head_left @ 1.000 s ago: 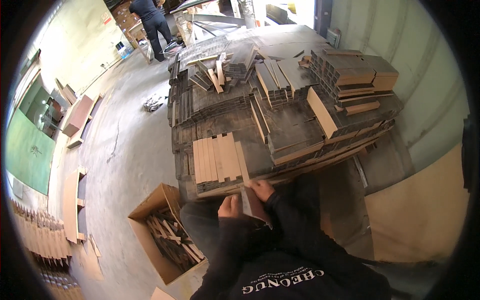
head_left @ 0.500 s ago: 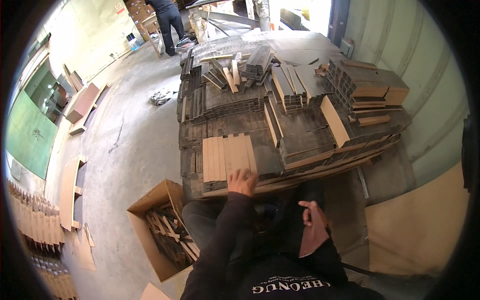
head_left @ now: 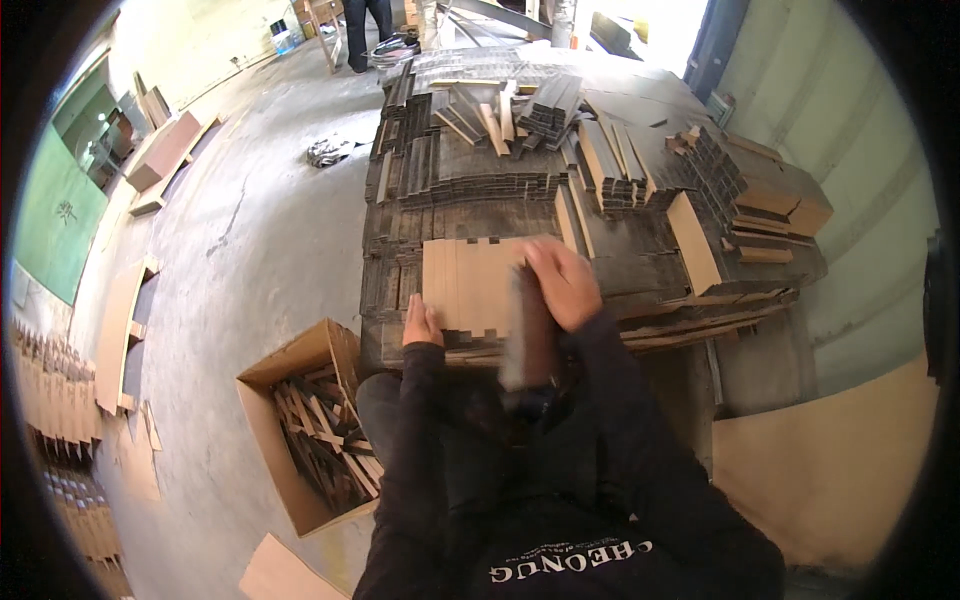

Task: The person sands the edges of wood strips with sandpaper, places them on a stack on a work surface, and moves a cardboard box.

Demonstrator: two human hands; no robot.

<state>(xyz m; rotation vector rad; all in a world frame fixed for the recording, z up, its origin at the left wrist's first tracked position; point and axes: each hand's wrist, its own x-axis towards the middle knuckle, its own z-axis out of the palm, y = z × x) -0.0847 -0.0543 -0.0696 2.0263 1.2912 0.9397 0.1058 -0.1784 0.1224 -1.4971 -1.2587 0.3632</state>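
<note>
A row of light tan strips (head_left: pixel 465 285) lies side by side at the near edge of the dark stack, its ends uneven. My left hand (head_left: pixel 422 324) rests at the row's near left side, fingers stretched out and close together. Over the right end of the row is my right hand (head_left: pixel 567 285), its fingers curled round a flat reddish-brown piece (head_left: pixel 535 335). That piece hangs toward me, smeared by motion, with a greyish left edge; its exact kind is unclear. It hides part of the row's right end.
The dark stack of boards (head_left: pixel 480 215) fills the middle, with loose strips (head_left: pixel 495 120) on top and a block of stacked pieces (head_left: pixel 775 195) at right. A cardboard box (head_left: pixel 262 440) of scrap strips stands at left. Behind, a person's legs (head_left: pixel 366 30) show.
My right hand has come up from my lap to the row with the reddish-brown piece. My left hand has shifted from the strips' near ends to the left side. The view has tilted down.
</note>
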